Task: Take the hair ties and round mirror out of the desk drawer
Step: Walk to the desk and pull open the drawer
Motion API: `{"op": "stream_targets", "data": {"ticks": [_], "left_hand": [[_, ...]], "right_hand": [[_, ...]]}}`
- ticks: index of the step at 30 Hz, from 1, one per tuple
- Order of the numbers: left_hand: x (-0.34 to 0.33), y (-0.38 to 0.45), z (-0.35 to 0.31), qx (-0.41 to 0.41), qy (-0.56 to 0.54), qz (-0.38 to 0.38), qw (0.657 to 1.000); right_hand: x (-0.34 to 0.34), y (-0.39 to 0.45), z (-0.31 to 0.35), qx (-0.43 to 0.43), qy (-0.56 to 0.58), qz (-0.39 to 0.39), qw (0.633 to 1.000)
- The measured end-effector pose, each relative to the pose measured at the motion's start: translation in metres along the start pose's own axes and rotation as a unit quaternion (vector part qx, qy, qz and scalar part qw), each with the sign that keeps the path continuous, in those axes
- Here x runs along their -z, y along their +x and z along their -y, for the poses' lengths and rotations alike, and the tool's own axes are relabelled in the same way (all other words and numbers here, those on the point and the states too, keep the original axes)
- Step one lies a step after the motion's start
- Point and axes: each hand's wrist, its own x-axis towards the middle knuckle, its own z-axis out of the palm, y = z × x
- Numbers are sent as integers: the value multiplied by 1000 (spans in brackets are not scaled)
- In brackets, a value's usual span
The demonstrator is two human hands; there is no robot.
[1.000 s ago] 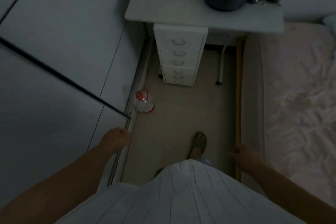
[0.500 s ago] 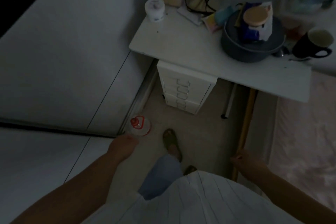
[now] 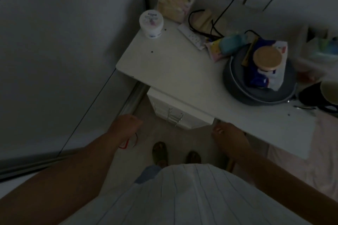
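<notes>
The room is dim. A white drawer unit [image 3: 175, 113] with metal handles stands under the left end of the white desk [image 3: 175, 76]; its drawers look closed and most of it is hidden by the desktop. No hair ties or round mirror show. My left hand [image 3: 125, 124] hangs loosely curled to the left of the unit, holding nothing. My right hand [image 3: 228, 137] hangs just under the desk's front edge, to the right of the unit, fingers curled, also holding nothing.
On the desk stand a white jar [image 3: 151, 23], a grey bowl [image 3: 259, 86] with a packet and a gold-lidded jar, a black mug [image 3: 323, 95], cables and small packs. A white wardrobe [image 3: 64, 51] fills the left. A bottle's red top [image 3: 126, 145] peeks beside my left wrist. Bedding [image 3: 325, 151] lies at the right.
I have stepped closer to the desk; it and the drawer unit now lie right below me. Both hands have come forward to either side of the drawer unit.
</notes>
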Motion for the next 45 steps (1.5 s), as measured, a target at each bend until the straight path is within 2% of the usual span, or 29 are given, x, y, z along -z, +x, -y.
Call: {"op": "stream_targets", "data": {"ticks": [7, 12, 16, 20, 23, 26, 27, 31, 37, 45], "left_hand": [[-29, 17, -14, 81, -140, -26, 987], [-68, 30, -35, 153, -261, -76, 950], [-97, 50, -49, 178, -352, -108, 912], [-117, 72, -57, 193, -417, -88, 884], [-128, 88, -60, 224, -496, -57, 837], [-136, 96, -68, 259, -613, -32, 746], [-141, 99, -70, 261, -637, -18, 725], [-150, 102, -81, 243, -693, 9, 679], [-154, 105, -78, 239, -728, 2, 643], [-159, 85, -54, 246, -729, -17, 639]], "right_hand": [[14, 78, 25, 143, -52, -23, 988], [15, 124, 30, 245, -129, -20, 961], [6, 150, 24, 290, -212, 6, 933], [-6, 158, 16, 310, -251, 4, 917], [-11, 162, 10, 325, -233, -23, 916], [-14, 163, 7, 336, -224, -40, 914], [-16, 163, 6, 330, -222, -33, 917], [-18, 163, 5, 327, -216, -32, 920], [-17, 160, 6, 326, -207, -29, 922], [-22, 154, 6, 321, -206, -30, 924]]}}
